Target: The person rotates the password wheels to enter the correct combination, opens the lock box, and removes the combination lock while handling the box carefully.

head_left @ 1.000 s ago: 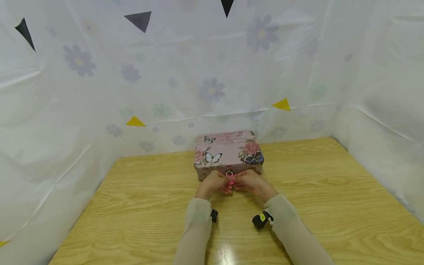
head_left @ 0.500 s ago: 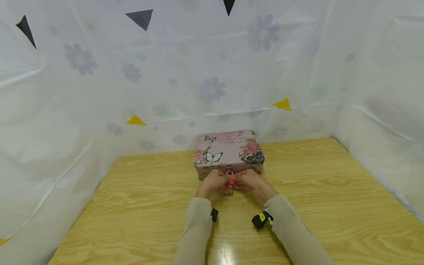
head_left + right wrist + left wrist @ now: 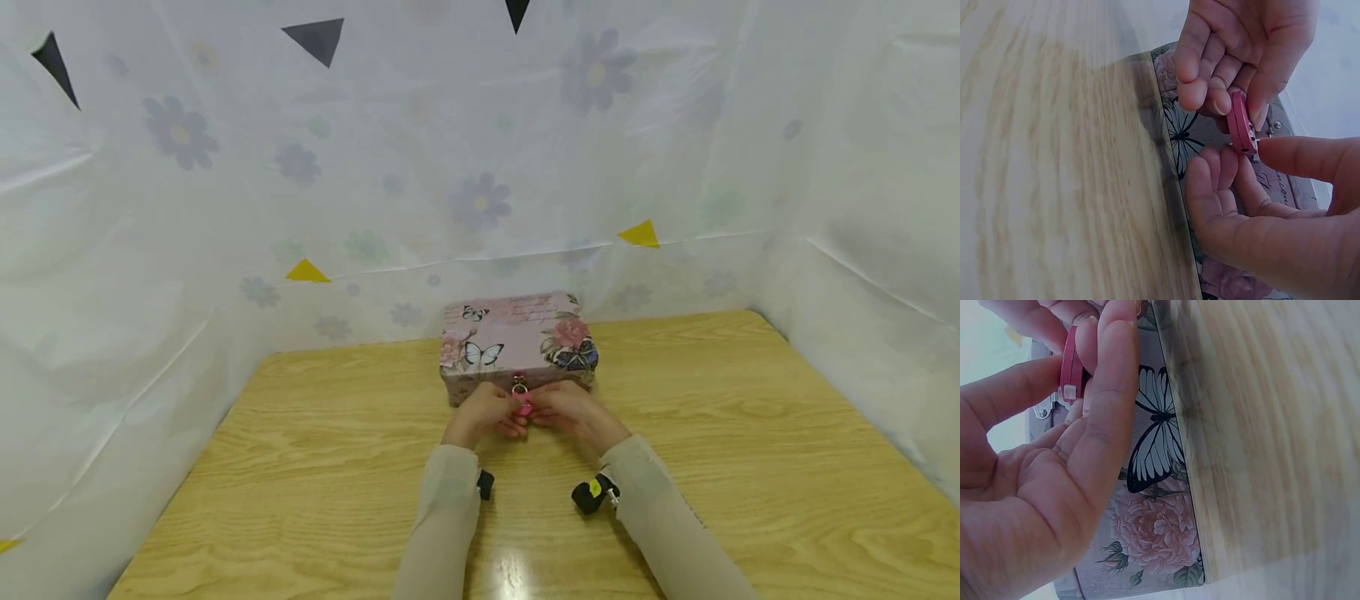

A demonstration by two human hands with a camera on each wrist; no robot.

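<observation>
A pink padlock [image 3: 523, 406] hangs by its metal shackle from the clasp at the front of a pink box [image 3: 517, 333] printed with butterflies and roses. The box lid is down. My left hand [image 3: 487, 410] pinches one side of the padlock between thumb and fingers, seen close in the left wrist view. From the other side my right hand [image 3: 570, 410] pinches the same padlock [image 3: 1242, 124], its thumb on the face with small dials or markings. Curled fingers of both hands lie below and partly hide the padlock.
The box stands at the far side of a wooden table [image 3: 337, 467], close to a white flowered curtain [image 3: 420, 167] behind. More white sheeting hangs at the left and right. Black straps with cameras [image 3: 588, 497] sit on the wrists.
Both hands stay on the padlock at the box front. Only slight finger shifts are visible, and the head view has moved very little.
</observation>
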